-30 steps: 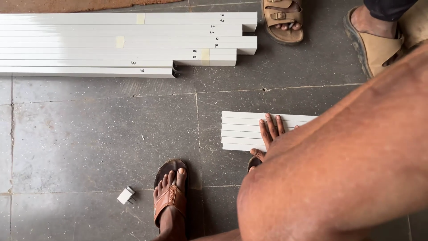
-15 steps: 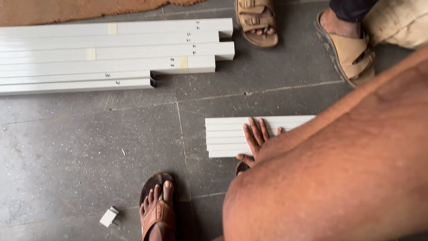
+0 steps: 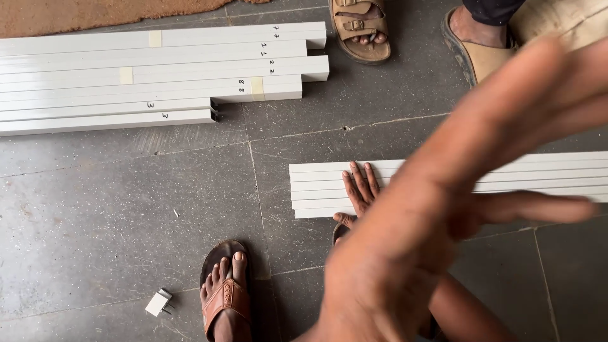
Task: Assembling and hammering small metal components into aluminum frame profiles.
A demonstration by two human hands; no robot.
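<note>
1. Looking down, I see the right hand [image 3: 356,190] lying flat, palm down, on a set of short white strips [image 3: 316,187]. Its grip is wide, the fingers are straight and close together, and it closes around nothing.
2. The left hand [image 3: 437,215] is raised close to the camera and badly blurred. Its grip is also wide, with the fingers spread and the thumb pointing right, and it holds nothing.
3. That left hand covers the middle of the short white strips from my view. They lie side by side on the floor [image 3: 126,209], with their left ends roughly flush, and they run off to the right edge.
4. My own foot in a brown sandal [image 3: 225,297] stands on the grey tiles below and left of the strips, near but not touching them.
5. A small white fitting [image 3: 158,303] lies just left of that foot. I cannot tell what it is.
6. Well apart, at the upper left, a bundle of long white profiles [image 3: 158,76] lies in parallel rows. Pale tape patches [image 3: 126,75] and small handwritten marks show on it, and the right ends are stepped.
7. Another person's feet in tan sandals [image 3: 361,28] stand at the top edge, just right of the bundle.
8. A brown mat [image 3: 95,12] borders the floor above the long profiles.
</note>
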